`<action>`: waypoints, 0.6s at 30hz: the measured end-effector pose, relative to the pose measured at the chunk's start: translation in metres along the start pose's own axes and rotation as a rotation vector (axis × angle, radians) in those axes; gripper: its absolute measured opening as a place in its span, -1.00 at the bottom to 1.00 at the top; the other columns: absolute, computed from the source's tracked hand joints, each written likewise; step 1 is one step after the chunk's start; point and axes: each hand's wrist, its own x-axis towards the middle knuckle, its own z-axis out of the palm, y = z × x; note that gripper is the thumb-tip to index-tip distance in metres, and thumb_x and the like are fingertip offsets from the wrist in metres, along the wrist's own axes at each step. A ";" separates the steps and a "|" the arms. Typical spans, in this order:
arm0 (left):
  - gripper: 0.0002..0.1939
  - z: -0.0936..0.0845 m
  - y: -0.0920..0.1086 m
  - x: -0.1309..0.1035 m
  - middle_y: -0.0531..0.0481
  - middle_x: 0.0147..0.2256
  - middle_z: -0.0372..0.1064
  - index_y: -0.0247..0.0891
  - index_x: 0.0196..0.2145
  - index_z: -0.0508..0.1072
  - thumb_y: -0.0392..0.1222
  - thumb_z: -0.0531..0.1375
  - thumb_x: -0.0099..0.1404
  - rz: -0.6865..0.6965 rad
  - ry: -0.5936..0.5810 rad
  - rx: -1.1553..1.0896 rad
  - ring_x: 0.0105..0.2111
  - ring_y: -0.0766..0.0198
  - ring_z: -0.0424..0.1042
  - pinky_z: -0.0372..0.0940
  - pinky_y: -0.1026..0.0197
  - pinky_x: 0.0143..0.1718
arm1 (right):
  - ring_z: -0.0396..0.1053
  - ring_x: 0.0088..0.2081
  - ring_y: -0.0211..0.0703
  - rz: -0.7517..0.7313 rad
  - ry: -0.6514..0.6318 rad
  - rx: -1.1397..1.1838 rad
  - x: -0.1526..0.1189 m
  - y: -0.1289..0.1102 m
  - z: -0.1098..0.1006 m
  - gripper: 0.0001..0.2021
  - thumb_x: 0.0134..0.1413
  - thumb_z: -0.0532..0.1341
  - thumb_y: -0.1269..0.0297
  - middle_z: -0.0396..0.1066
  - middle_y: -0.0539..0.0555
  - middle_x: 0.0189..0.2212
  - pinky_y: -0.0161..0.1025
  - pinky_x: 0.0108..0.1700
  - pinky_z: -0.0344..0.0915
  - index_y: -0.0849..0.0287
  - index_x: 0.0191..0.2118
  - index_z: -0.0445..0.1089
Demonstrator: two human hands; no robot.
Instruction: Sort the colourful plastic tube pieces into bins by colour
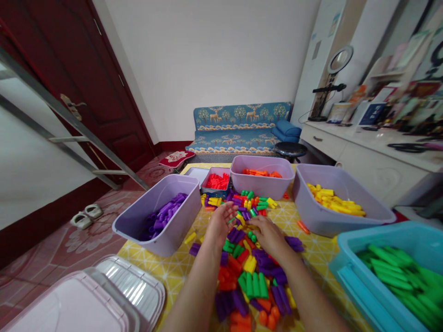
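Note:
A loose heap of coloured plastic building pieces point(258, 285) in purple, green, orange, red and yellow spreads over the table. My left hand point(222, 222) hovers above the heap's left side, palm turned inward, its fingers apart and nothing visible in them. Opposite it, my right hand point(267, 234) reaches down to the pieces, with its fingers bent and close together. Whatever lies under its fingertips is too small and hidden to make out. Just beyond both hands, more small mixed pieces point(247, 201) lie scattered.
Around the heap stand a bin of purple pieces point(121, 226), a small box of red ones point(205, 190), a bin of orange ones point(258, 186), a bin of yellow ones point(332, 223) and a turquoise bin of green ones point(356, 276). Lids point(79, 304) lie at front left.

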 end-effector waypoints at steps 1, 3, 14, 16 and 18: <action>-0.77 0.000 -0.006 0.001 -0.08 -0.28 0.48 -0.26 -0.24 0.47 -0.10 0.13 0.22 0.070 -0.003 0.172 -0.33 0.28 0.44 0.30 0.29 -0.35 | 0.37 -0.05 -0.03 0.020 -0.007 -0.004 -0.001 0.001 -0.001 -0.61 -0.05 0.12 0.54 0.46 0.11 -0.12 -0.11 0.04 0.23 0.04 -0.14 0.51; -0.72 0.000 -0.017 0.003 -0.11 -0.22 0.48 -0.26 -0.19 0.49 -0.08 0.19 0.17 0.258 -0.036 0.533 -0.21 0.19 0.43 0.32 0.19 -0.20 | 0.39 -0.06 -0.04 0.058 -0.005 -0.001 -0.002 0.001 -0.004 -0.59 -0.09 0.13 0.54 0.47 0.09 -0.16 -0.15 0.03 0.24 0.04 -0.13 0.50; -0.71 -0.003 -0.025 -0.005 -0.15 0.06 0.31 -0.18 -0.16 0.54 -0.12 0.26 0.13 0.564 -0.283 1.383 0.07 0.00 0.28 0.16 -0.01 0.11 | 0.44 -0.25 -0.06 0.248 0.058 0.085 0.002 -0.003 -0.020 -0.64 -0.09 0.26 0.30 0.51 0.13 -0.31 -0.23 -0.22 0.29 0.18 -0.09 0.42; -0.74 -0.003 -0.025 -0.006 -0.13 0.06 0.31 -0.17 -0.20 0.56 -0.10 0.26 0.14 0.555 -0.287 1.409 0.09 0.00 0.26 0.16 -0.01 0.12 | 0.44 -0.29 -0.10 0.205 0.068 0.209 0.002 -0.002 -0.026 -0.66 -0.15 0.29 0.32 0.50 0.08 -0.35 -0.25 -0.26 0.30 0.16 -0.14 0.44; -0.73 -0.003 -0.025 -0.006 -0.13 0.06 0.31 -0.17 -0.19 0.55 -0.08 0.25 0.15 0.555 -0.281 1.423 0.09 0.00 0.26 0.16 -0.01 0.11 | 0.43 -0.30 -0.12 0.172 0.119 0.396 0.003 -0.002 -0.033 -0.65 -0.19 0.32 0.31 0.49 0.05 -0.36 -0.25 -0.26 0.32 0.16 -0.16 0.45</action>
